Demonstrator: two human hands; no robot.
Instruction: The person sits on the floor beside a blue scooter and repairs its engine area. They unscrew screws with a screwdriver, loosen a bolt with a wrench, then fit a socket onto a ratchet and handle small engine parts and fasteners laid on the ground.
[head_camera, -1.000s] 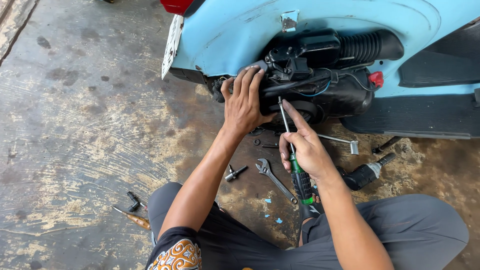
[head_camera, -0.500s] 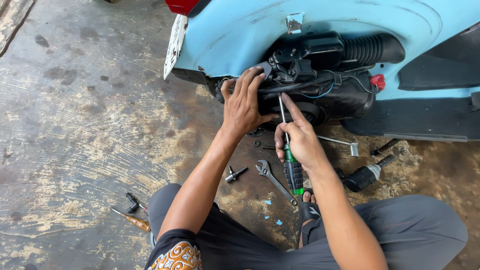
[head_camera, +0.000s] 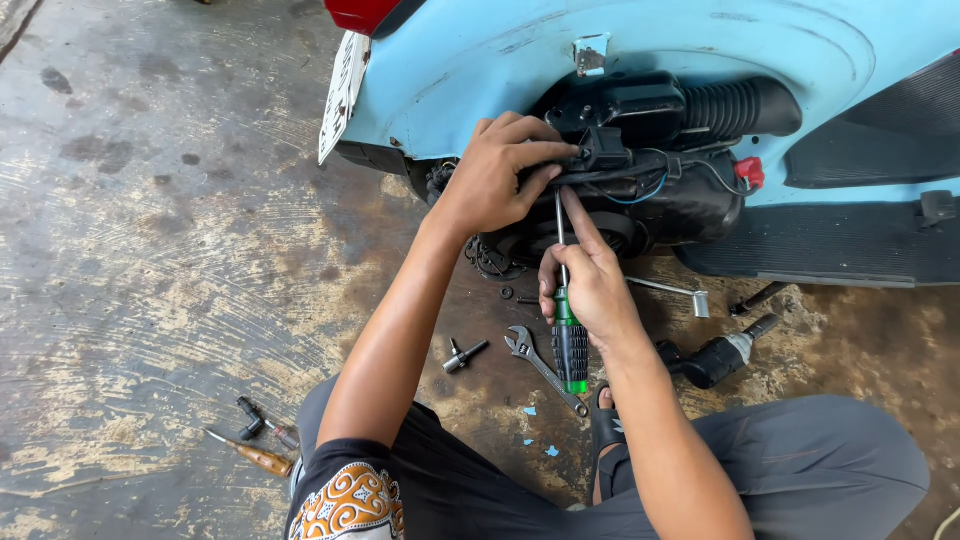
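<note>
- Head view looks down on a person crouched on a stained concrete floor (head_camera: 150, 250) beside a light blue scooter (head_camera: 480, 60), whose side is opened onto black engine parts (head_camera: 650, 110).
- Right hand (head_camera: 590, 285) is closed around a screwdriver (head_camera: 568, 320) with a green and black handle, forefinger stretched along the metal shaft.
- That screwdriver stands nearly upright in the frame: its long axis runs from the handle end, low and toward the person, up to the tip, which points away into the black engine parts just under the left hand.
- Left hand (head_camera: 500, 175) is curled over a bundle of black cables and a black connector at the engine's edge, fingers bent and pressing on them; whether it pinches anything I cannot tell.
- An adjustable wrench (head_camera: 540, 368) lies on the floor just beside the screwdriver handle, slanting down to the right.
- A small socket piece (head_camera: 463, 355) lies left of the wrench.
- A black power tool (head_camera: 722, 355) lies to the right of the right forearm, and a thin metal T-bar (head_camera: 670, 290) lies above it.
- A brown-handled screwdriver (head_camera: 255, 457) and a small black bent tool (head_camera: 250, 420) lie well apart, by the person's left knee.
</note>
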